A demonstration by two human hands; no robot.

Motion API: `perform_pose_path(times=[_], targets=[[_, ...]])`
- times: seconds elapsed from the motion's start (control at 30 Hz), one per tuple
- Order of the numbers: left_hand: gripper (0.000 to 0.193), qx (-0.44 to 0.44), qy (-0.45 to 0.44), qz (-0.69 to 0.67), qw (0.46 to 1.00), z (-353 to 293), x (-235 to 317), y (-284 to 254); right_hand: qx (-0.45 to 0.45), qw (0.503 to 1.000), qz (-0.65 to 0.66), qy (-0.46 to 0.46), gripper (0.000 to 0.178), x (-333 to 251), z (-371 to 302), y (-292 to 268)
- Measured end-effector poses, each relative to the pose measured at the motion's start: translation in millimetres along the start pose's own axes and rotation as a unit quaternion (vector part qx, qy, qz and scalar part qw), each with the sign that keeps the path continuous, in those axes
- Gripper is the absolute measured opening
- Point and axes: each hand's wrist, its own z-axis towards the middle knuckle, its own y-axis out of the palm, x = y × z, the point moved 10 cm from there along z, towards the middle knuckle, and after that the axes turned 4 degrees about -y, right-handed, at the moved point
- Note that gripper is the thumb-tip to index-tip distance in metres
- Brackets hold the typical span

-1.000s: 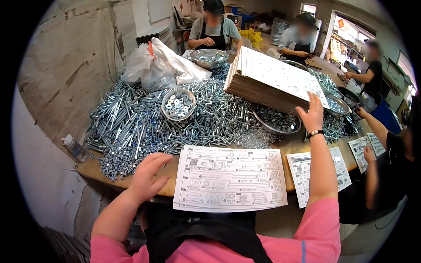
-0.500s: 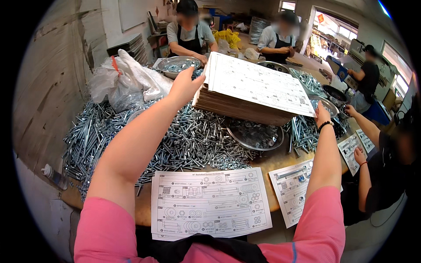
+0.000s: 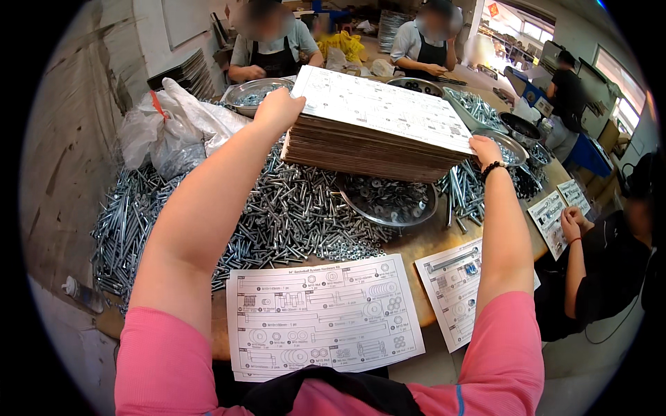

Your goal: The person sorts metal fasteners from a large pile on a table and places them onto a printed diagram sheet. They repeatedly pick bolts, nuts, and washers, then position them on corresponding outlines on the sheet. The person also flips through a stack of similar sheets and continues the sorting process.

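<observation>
One stack (image 3: 374, 152), its top sheet (image 3: 381, 107) pinched at both ends.
Our left hand (image 3: 279, 107) pinches the sheet's left end and our right hand (image 3: 483, 148) its near right corner; we cannot tell whether our hands hold more than one sheet. We have the stack just beyond the bowl (image 3: 399, 222), among bolts (image 3: 298, 208) on the desk (image 3: 420, 246). Nearer us lies a page (image 3: 322, 315).
</observation>
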Motion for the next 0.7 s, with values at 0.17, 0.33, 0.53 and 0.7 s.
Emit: perform_pose_path(times=[0.17,0.33,0.53,0.7], targets=[[0.036,-0.048,-0.051,-0.228,0.971,-1,-8,4,0.015,0.985,0.167,0.050,0.034,-1,-15,-3],[0.024,-0.058,-0.094,-0.373,0.921,-16,13,-13,0.026,0.948,0.317,0.020,0.022,-34,-24,-12],[0.027,-0.038,-0.069,-0.366,0.927,-23,17,-24,0.049,0.939,0.337,0.042,0.017,-48,-35,-23],[0.027,-0.024,-0.050,-0.367,0.929,-29,2,-17,0.035,0.950,0.308,0.027,0.024,-28,-38,-20]])
